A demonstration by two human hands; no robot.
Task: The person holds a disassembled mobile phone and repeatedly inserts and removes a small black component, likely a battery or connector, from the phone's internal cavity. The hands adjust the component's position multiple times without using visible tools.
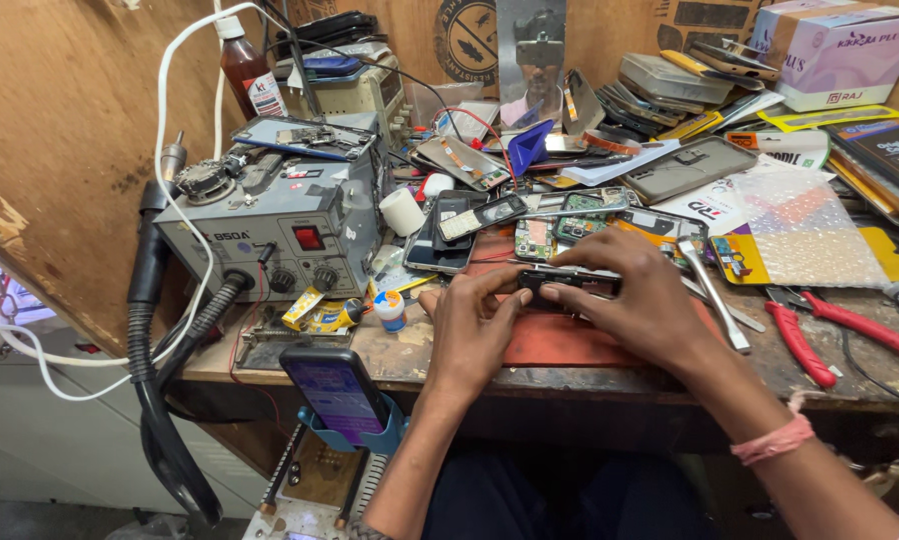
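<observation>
My left hand (469, 325) and my right hand (637, 295) both grip a small dark phone body (554, 281) over a red work mat (559, 342) on a worn wooden bench. The left thumb and fingers pinch its left end, while the right fingers curl over its top and right side. Most of the phone is hidden under my fingers. Metal tweezers (711, 292) lie just right of my right hand, with circuit boards (535, 238) and phone parts directly behind.
A grey hot-air rework station (274, 225) with a black hose stands at left. A phone in a blue stand (337, 394) sits at the bench's front edge. Red-handled pliers (831, 330) lie at right. Phone casings, boxes and a bubble-wrap bag (799, 228) crowd the back.
</observation>
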